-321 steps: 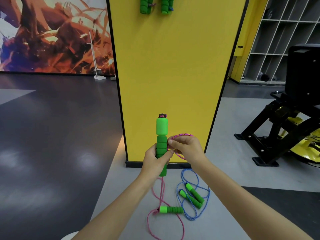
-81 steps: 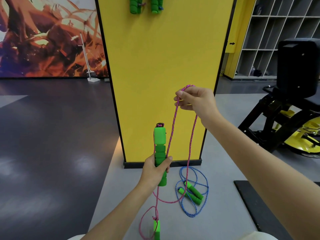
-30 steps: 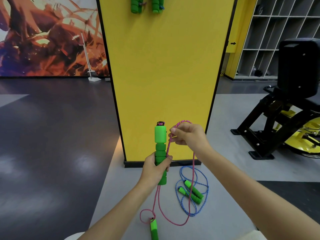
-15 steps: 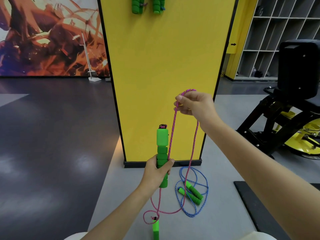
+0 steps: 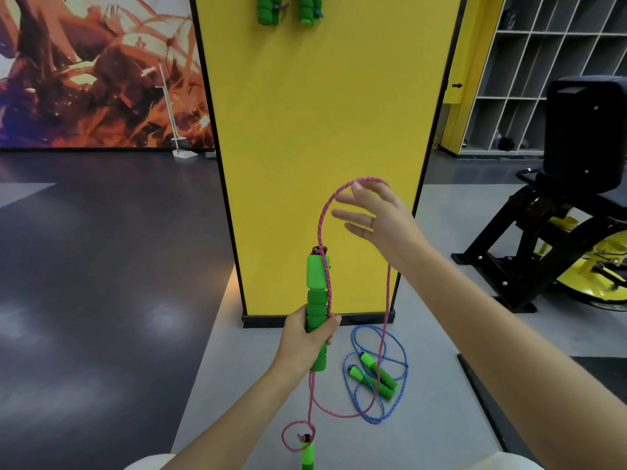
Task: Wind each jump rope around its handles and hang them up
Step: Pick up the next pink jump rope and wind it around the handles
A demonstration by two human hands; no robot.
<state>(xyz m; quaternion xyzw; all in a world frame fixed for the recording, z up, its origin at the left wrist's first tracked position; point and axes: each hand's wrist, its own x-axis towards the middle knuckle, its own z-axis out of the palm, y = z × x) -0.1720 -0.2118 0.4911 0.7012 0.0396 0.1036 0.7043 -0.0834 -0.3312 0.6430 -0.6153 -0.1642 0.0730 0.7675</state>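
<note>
Right hand (image 5: 380, 222) has dropped its pinch, fingers spread now, with the pink rope (image 5: 388, 293) just looped over them. Left hand (image 5: 305, 340) grips the upright green handle (image 5: 316, 276), and the other handle (image 5: 307, 452) is down on the floor. Looks mid-wind to me. Next move is probably re-pinching the rope and wrapping that loop round the handle.

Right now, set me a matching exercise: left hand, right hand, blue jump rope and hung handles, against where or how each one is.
1 left hand
2 right hand
3 blue jump rope
4 hung handles

A high on the yellow pillar
B fingers spread, pink rope draped over them
C coiled on the floor
D gripping a green handle upright

Pairs: 1-D, 2-B, 3-C, 4-A
</note>
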